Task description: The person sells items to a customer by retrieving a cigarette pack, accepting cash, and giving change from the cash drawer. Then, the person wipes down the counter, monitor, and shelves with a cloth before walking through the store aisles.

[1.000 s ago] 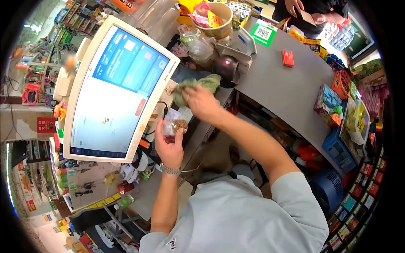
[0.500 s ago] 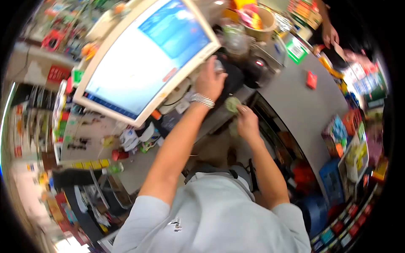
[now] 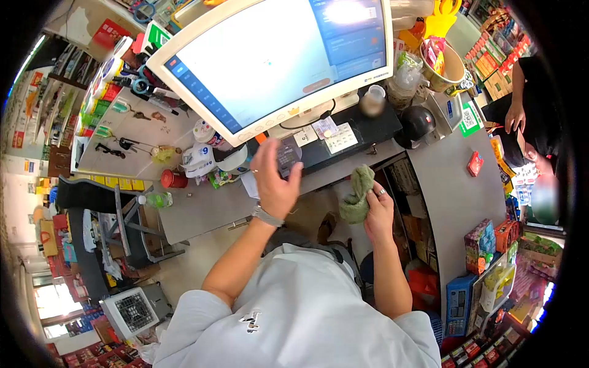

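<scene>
My left hand (image 3: 275, 183), with a metal watch at the wrist, is raised below the monitor (image 3: 257, 61). Its fingers are apart and nothing is in it. A dark card-like item (image 3: 287, 158) lies just behind its thumb. My right hand (image 3: 379, 211) is closed on a green cloth (image 3: 358, 195), which hangs over the desk's front edge. Papers (image 3: 341, 138) with a coin on them lie on the black surface under the monitor. The jar (image 3: 372, 101) stands on that black surface, right of the monitor's base.
A black scanner (image 3: 418, 124) and a green code card (image 3: 470, 119) are at the counter's far end. A red pack (image 3: 475, 164) lies on the grey counter (image 3: 438, 190). Another person's hands (image 3: 515, 116) show at the right. A green bottle (image 3: 156, 200) lies at the left.
The jar has left my left hand and stands on the black surface. That hand has come back toward me, open. My right hand has drawn the cloth nearer my body. The view has turned left.
</scene>
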Tool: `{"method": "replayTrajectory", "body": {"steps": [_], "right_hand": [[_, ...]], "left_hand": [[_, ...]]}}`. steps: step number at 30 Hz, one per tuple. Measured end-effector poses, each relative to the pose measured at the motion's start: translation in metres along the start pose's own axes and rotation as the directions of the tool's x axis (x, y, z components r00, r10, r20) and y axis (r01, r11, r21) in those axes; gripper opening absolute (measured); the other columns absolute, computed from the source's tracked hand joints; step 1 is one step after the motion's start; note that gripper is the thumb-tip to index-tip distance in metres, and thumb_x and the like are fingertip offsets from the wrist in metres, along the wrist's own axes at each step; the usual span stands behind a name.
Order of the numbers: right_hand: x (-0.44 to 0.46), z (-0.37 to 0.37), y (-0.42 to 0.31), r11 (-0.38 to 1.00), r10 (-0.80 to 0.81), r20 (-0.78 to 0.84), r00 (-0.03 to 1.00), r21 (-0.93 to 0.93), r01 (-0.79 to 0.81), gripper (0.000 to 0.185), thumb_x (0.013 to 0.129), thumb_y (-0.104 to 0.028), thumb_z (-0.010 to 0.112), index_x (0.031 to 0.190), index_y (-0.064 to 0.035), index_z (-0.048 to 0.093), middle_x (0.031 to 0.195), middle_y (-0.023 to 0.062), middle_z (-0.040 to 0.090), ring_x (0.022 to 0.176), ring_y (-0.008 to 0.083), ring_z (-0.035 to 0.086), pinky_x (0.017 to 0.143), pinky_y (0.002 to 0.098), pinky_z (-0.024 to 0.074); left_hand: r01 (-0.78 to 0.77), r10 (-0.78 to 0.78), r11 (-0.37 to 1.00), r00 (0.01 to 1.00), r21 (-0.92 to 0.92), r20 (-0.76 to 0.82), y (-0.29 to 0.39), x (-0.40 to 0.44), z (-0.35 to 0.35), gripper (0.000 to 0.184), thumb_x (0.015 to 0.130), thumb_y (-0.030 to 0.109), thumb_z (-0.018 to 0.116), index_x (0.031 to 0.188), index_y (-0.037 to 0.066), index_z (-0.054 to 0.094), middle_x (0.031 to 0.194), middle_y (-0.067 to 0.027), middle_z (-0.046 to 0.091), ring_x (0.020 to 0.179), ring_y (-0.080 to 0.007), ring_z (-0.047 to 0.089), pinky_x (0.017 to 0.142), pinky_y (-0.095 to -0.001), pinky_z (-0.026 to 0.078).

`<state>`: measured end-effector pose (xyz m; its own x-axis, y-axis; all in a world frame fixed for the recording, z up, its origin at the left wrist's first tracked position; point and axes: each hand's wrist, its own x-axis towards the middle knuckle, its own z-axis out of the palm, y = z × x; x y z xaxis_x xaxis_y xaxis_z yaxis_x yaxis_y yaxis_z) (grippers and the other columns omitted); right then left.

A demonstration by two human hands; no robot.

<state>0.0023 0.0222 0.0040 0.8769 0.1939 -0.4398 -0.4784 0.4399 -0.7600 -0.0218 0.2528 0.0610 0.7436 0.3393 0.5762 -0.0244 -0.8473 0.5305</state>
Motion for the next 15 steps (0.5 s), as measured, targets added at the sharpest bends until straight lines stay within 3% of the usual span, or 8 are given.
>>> {"method": "replayTrajectory", "body": {"steps": [2,3,5,6,9,11,12,15], "right_hand": [[0.005,0.009,0.005,0.996,-0.018,0.034,0.999,-0.082,0.02,0.033,0.098,-0.002,0.045,0.129,0.0043,0.055,0.116,0.0101,0.064,0.101,0.0156,0.062,0.087,0.0296,0.0504],[0.008,0.014,0.008,0.988,-0.034,0.068,0.997,-0.149,0.043,0.034,0.099,-0.001,0.045,0.131,0.0045,0.053,0.119,0.01,0.063,0.105,0.0166,0.061,0.091,0.0307,0.0495],[0.009,0.029,0.014,0.941,-0.086,0.041,0.995,-0.326,0.095,0.034,0.099,-0.001,0.045,0.131,0.0047,0.054,0.118,0.0091,0.063,0.104,0.0159,0.062,0.091,0.0292,0.0493],[0.009,0.035,0.021,0.882,-0.181,0.049,0.982,-0.434,0.184,0.034,0.098,-0.002,0.047,0.13,0.0039,0.055,0.115,0.0077,0.065,0.101,0.0141,0.061,0.089,0.0278,0.0484],[0.019,0.055,0.027,0.709,-0.355,0.137,0.925,-0.606,0.362,0.035,0.094,0.001,0.051,0.128,0.0044,0.056,0.119,0.0121,0.065,0.103,0.0201,0.061,0.09,0.0323,0.0479],[0.028,0.079,0.019,-0.102,-0.58,0.541,0.61,-0.79,0.604,0.04,0.092,0.004,0.049,0.132,0.0055,0.052,0.13,0.0177,0.058,0.108,0.0308,0.057,0.095,0.0383,0.0467],[0.036,0.087,0.024,-0.077,-0.505,0.557,0.659,-0.789,0.609,0.047,0.085,0.007,0.051,0.132,0.0051,0.052,0.135,0.0217,0.053,0.111,0.04,0.051,0.099,0.0442,0.0425],[0.026,0.098,0.047,-0.247,-0.506,0.56,0.655,-0.822,0.512,0.051,0.077,0.01,0.053,0.127,0.0053,0.055,0.132,0.0221,0.055,0.107,0.041,0.051,0.097,0.0449,0.043]], "left_hand": [[0.236,-0.23,0.966,0.971,-0.104,0.066,-0.034,-0.011,0.001,0.046,0.084,0.017,0.074,0.125,0.004,0.058,0.11,-0.0097,0.067,0.096,-0.0209,0.063,0.083,-0.0335,0.049],[0.245,-0.24,0.963,0.969,-0.112,0.057,-0.039,-0.01,0.0,0.046,0.084,0.017,0.074,0.125,0.004,0.058,0.11,-0.0097,0.067,0.096,-0.0209,0.063,0.083,-0.0335,0.049],[0.548,-0.458,0.812,0.813,-0.203,0.361,-0.05,-0.01,-0.003,0.03,0.087,0.017,0.072,0.112,0.003,0.066,0.088,-0.0043,0.071,0.073,-0.0107,0.062,0.066,-0.0265,0.049],[0.506,-0.433,0.831,0.85,-0.232,0.3,-0.046,-0.005,-0.005,0.018,0.089,0.016,0.07,0.1,0.001,0.07,0.074,-0.0006,0.068,0.063,-0.0049,0.056,0.059,-0.0233,0.047],[0.531,-0.419,0.775,0.838,-0.343,0.35,-0.062,0.002,0.0,0.019,0.087,0.018,0.07,0.095,0.001,0.069,0.073,-0.009,0.07,0.062,-0.0138,0.065,0.059,-0.028,0.05],[0.496,-0.385,0.791,0.858,-0.359,0.339,-0.063,0.006,0.003,0.022,0.086,0.019,0.071,0.088,-0.001,0.065,0.071,-0.0131,0.068,0.059,-0.0175,0.063,0.057,-0.0314,0.049],[0.486,-0.37,0.805,0.86,-0.341,0.352,-0.062,0.006,0.003,0.021,0.086,0.019,0.071,0.088,-0.001,0.065,0.07,-0.014,0.067,0.059,-0.0196,0.063,0.056,-0.0324,0.049],[0.453,-0.336,0.83,0.872,-0.326,0.357,-0.064,0.001,0.005,0.021,0.086,0.02,0.071,0.089,0.0,0.064,0.07,-0.017,0.065,0.059,-0.0273,0.063,0.055,-0.0361,0.048]]}}
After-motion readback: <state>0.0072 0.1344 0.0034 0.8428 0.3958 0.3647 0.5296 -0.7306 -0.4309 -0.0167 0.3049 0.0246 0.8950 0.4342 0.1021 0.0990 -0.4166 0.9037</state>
